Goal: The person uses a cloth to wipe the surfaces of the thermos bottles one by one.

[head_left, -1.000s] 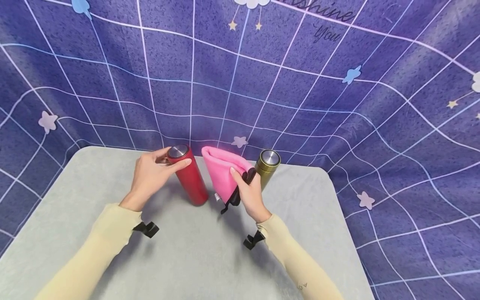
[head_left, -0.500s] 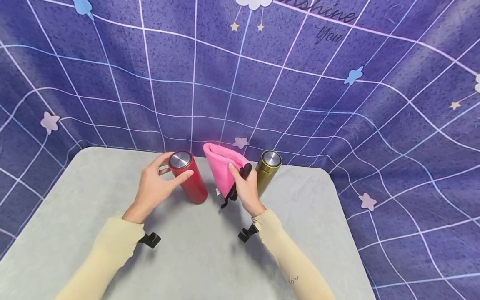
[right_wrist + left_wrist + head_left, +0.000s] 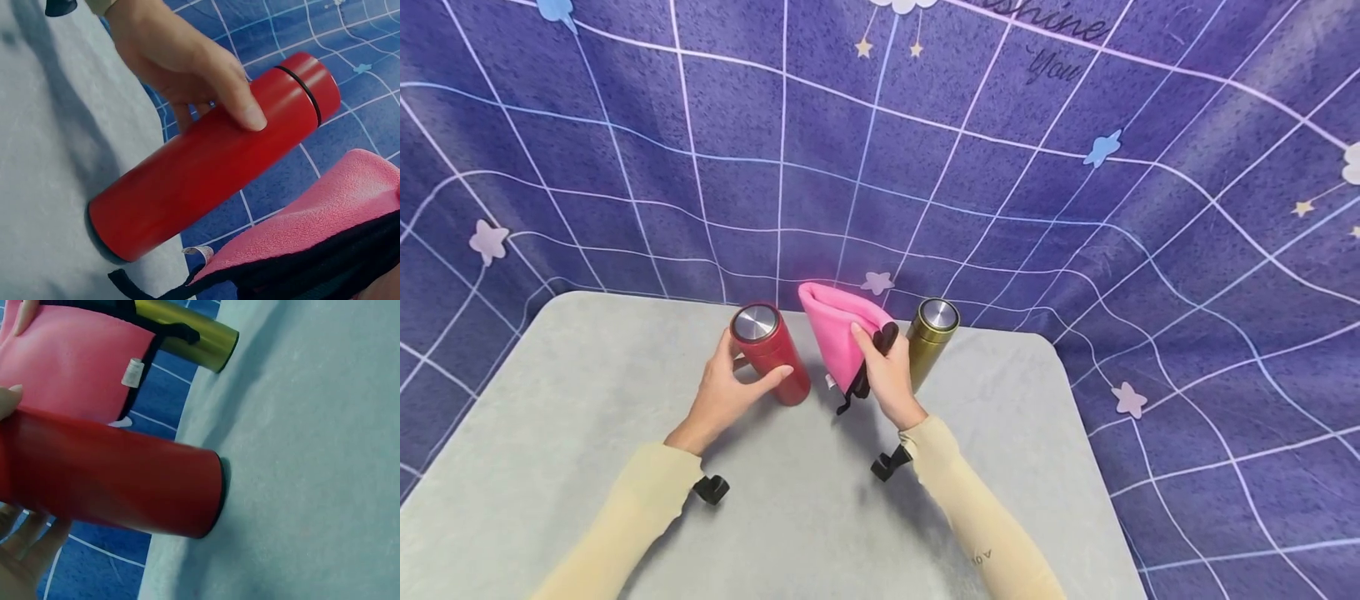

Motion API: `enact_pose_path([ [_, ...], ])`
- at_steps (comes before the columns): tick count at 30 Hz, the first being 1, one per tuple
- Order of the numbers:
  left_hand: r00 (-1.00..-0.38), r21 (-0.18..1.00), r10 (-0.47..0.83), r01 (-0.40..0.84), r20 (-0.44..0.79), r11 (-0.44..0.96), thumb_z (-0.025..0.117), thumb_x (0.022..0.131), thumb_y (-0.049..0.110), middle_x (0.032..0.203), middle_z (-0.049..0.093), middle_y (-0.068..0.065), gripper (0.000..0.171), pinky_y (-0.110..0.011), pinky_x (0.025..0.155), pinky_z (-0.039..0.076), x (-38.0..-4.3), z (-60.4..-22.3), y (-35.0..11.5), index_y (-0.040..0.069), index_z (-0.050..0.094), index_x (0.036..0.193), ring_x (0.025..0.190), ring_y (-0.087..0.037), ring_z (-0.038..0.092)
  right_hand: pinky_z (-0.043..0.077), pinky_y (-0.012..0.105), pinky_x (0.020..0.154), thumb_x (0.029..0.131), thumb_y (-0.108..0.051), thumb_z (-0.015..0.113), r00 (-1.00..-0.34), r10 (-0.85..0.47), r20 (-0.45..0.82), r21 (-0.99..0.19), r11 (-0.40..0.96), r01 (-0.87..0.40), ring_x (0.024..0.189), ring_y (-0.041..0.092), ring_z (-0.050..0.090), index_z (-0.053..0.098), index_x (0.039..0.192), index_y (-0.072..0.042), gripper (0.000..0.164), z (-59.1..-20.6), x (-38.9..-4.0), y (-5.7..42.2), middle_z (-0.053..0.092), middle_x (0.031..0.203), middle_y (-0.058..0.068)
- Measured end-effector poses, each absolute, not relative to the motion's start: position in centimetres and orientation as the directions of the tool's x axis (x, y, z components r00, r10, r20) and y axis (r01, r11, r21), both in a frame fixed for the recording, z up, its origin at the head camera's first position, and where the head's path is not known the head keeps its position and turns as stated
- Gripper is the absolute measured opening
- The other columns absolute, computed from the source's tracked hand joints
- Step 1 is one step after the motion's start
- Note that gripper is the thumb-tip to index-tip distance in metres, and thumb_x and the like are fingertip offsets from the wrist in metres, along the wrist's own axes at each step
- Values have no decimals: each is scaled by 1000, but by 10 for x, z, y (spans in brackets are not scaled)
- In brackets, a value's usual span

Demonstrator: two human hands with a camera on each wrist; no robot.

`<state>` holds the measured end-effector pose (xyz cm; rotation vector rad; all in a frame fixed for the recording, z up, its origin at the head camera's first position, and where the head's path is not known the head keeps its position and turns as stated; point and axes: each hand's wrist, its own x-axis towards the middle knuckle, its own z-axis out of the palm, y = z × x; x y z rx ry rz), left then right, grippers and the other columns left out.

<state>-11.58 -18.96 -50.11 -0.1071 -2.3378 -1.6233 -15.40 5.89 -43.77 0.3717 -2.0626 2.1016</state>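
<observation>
A red thermos (image 3: 778, 354) with a silver-topped lid stands upright on the table. My left hand (image 3: 726, 392) holds its side, thumb (image 3: 250, 115) across the front and fingers (image 3: 40, 547) round the other side. To its right, my right hand (image 3: 889, 379) grips a soft pink pouch (image 3: 838, 329) by its black-trimmed edge, thumb on the pink face. The pouch is folded flat, with a small white tag (image 3: 132, 373) and a dangling black strap (image 3: 134, 286). Most of the right fingers are hidden behind it. In the right wrist view its pink surface looks fleecy.
A gold-green thermos (image 3: 934, 337) stands just behind the right hand, partly covered by it. The grey tabletop (image 3: 790, 517) ends at a purple gridded curtain (image 3: 820, 125) behind the bottles. Black camera mounts (image 3: 711, 489) hang below both wrists.
My left hand has slid down from near the lid to the red thermos's body. My right hand has shifted slightly left with the pink pouch. The gold-green thermos has stayed put.
</observation>
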Motion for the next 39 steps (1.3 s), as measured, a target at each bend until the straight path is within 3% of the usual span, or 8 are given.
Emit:
enact_pose_path([
  [6, -951, 898, -63, 261, 302, 355, 94, 86, 26, 131, 70, -3, 73, -47, 101, 60, -118, -511, -190, 19, 58, 148, 121, -16, 66, 55, 31, 104, 104, -14, 71, -947, -56, 317, -948, -29, -316, 109, 14, 69, 73, 135, -6, 32, -437, -158, 58, 77, 124, 9],
  [13, -939, 883, -54, 299, 340, 362, 94, 86, 23, 124, 74, -8, 63, -46, 93, 63, -118, -505, -187, 14, 64, 141, 115, -27, 72, 54, 35, 109, 104, -11, 70, -930, -90, 357, -934, -19, -356, 114, 14, 69, 71, 137, -2, 34, -426, -164, 53, 75, 129, 12],
  [23, -932, 871, -54, 314, 359, 378, 95, 84, 20, 123, 76, -15, 63, -46, 89, 64, -120, -499, -184, 11, 68, 140, 107, -37, 76, 52, 34, 112, 105, -7, 69, -846, -244, 473, -866, 46, -498, 122, 22, 69, 70, 136, -1, 33, -406, -172, 43, 74, 129, 14],
  [28, -927, 870, -52, 328, 372, 369, 96, 83, 20, 123, 76, -15, 63, -47, 86, 65, -119, -493, -184, 9, 69, 139, 99, -37, 79, 48, 33, 116, 104, -7, 69, -794, -339, 505, -831, 59, -553, 129, 21, 66, 70, 139, -5, 35, -400, -175, 40, 73, 134, 11],
  [36, -924, 868, -72, 324, 376, 376, 97, 81, 19, 124, 77, -11, 65, -27, 86, 64, -115, -487, -186, 10, 69, 140, 102, -35, 78, 44, 36, 121, 100, 4, 67, -641, -509, 574, -722, 54, -689, 140, 16, 58, 64, 149, -11, 52, -402, -173, 38, 67, 147, 4],
  [39, -926, 865, -68, 319, 371, 386, 97, 81, 20, 125, 76, -11, 67, -24, 87, 62, -113, -487, -187, 10, 69, 141, 107, -34, 77, 43, 35, 122, 96, 11, 65, -619, -521, 588, -691, 74, -719, 142, 14, 57, 62, 150, -10, 59, -403, -170, 38, 65, 149, 3],
])
